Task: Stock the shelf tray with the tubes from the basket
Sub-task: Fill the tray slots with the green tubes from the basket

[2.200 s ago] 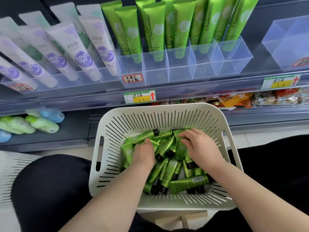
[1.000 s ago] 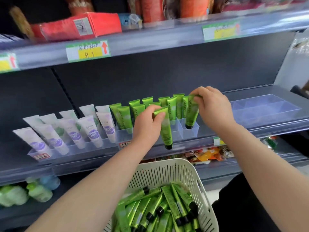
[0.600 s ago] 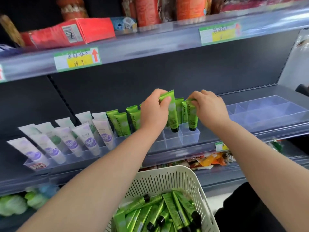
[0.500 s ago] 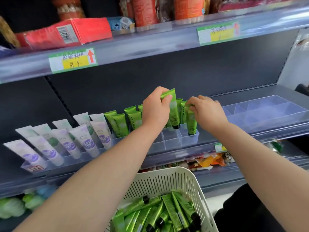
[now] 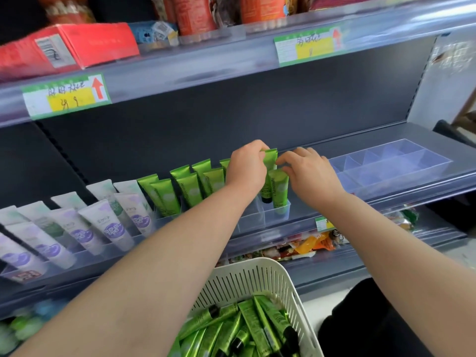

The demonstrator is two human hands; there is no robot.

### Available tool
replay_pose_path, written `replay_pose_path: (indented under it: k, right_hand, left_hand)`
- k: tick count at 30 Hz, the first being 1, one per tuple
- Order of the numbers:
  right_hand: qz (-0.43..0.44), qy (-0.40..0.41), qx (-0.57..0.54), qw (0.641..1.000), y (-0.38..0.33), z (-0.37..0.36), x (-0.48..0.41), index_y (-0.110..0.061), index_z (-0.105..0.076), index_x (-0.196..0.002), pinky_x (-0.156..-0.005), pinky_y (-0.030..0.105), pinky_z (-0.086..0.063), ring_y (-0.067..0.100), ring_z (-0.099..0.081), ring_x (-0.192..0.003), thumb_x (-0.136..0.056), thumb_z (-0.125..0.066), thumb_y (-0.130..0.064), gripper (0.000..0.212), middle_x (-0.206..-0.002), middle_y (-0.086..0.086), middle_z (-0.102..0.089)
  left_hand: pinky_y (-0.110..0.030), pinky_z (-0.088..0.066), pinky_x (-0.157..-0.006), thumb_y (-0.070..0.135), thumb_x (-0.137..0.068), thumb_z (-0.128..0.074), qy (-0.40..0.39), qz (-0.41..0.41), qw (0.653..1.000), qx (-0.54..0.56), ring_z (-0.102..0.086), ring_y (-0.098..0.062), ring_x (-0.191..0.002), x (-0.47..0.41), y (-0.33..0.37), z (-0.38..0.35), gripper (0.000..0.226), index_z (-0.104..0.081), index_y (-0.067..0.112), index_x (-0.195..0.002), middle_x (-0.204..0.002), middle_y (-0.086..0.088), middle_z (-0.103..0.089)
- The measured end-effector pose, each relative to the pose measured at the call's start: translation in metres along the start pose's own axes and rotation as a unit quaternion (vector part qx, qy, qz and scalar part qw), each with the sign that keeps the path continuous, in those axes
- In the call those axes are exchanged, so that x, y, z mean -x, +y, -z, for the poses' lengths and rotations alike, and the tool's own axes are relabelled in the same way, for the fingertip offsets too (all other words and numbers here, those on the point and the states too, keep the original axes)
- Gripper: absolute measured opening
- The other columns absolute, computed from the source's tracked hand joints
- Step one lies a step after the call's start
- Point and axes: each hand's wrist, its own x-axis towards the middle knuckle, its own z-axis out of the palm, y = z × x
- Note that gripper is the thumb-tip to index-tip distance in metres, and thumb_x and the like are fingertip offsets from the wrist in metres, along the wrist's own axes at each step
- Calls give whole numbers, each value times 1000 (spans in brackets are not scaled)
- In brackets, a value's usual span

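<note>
Slackened, my right hand (image 5: pixel 313 175) has quit the seated tube (image 5: pixel 280 191); my left hand (image 5: pixel 246 170) pinches a green tube (image 5: pixel 270 159) upright, cap-down over the shelf tray (image 5: pixel 253 222)'s right end.

Bright, even light; motion blur up top, wide-angle bending at edges.
</note>
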Motion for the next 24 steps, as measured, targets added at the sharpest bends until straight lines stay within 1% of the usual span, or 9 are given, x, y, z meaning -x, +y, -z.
replay_pose_path:
  k: [3, 6, 9, 13, 17, 21, 24]
  right_hand:
    - [5, 14, -1, 1000, 1, 3, 3, -17, -64, -114, -75, 40, -38, 31, -52, -101, -97, -49, -13, 23, -106, 8, -62]
    - [10, 23, -3, 1000, 1, 5, 7, -17, -65, -112, -76, 41, -39, 31, -53, -100, -96, -51, -12, 22, -106, 7, -63]
    - [10, 34, -1, 999, 1, 5, 10, -16, -67, -109, -74, 40, -40, 32, -54, -99, -95, -53, -13, 20, -104, 8, -63]
    - [16, 46, -1, 999, -2, 4, 12, -16, -68, -108, -73, 40, -41, 32, -55, -96, -94, -55, -13, 19, -102, 7, -64]
    - [31, 63, -3, 998, -12, 2, 15, -16, -68, -106, -72, 41, -43, 31, -56, -95, -93, -57, -12, 18, -102, 7, -64]
    - [60, 69, -2, 996, -26, -5, 25, -15, -69, -102, -66, 41, -45, 31, -56, -88, -90, -60, -11, 15, -97, 7, -64]
    - [86, 68, 1, 994, -36, -17, 38, -15, -70, -96, -60, 36, -38, 31, -56, -81, -85, -65, -7, 15, -88, 4, -64]
  left_hand:
    - [-33, -48, -80, 7, -98, -45, -21, -4, 1000, -23, -56, -24, -104, -1, -2, -6, 29, -67, 19, -112, -111, -4, -67]
    - [-32, -46, -80, 7, -98, -46, -28, -1, 999, -40, -57, -25, -108, 0, -5, -11, 28, -68, 18, -112, -115, -4, -67]
    - [-28, -44, -78, 4, -96, -46, -24, 8, 999, -37, -58, -24, -108, -1, -9, -11, 29, -69, 16, -109, -114, -4, -67]
    - [-31, -44, -82, 2, -97, -45, -18, 3, 999, -40, -55, -23, -109, 1, -10, -3, 30, -68, 14, -112, -113, -5, -66]
    - [-33, -47, -85, 6, -98, -46, 5, 4, 1000, -30, -55, -22, -110, 8, -13, 7, 28, -67, 16, -113, -115, -3, -65]
    - [-35, -49, -85, 13, -97, -49, 10, -3, 1000, -23, -58, -19, -106, 25, -24, 15, 24, -67, 20, -111, -115, 0, -65]
    - [-36, -50, -86, 16, -96, -52, 3, -27, 999, -41, -59, -18, -105, 47, -36, 23, 22, -67, 23, -111, -116, 4, -64]
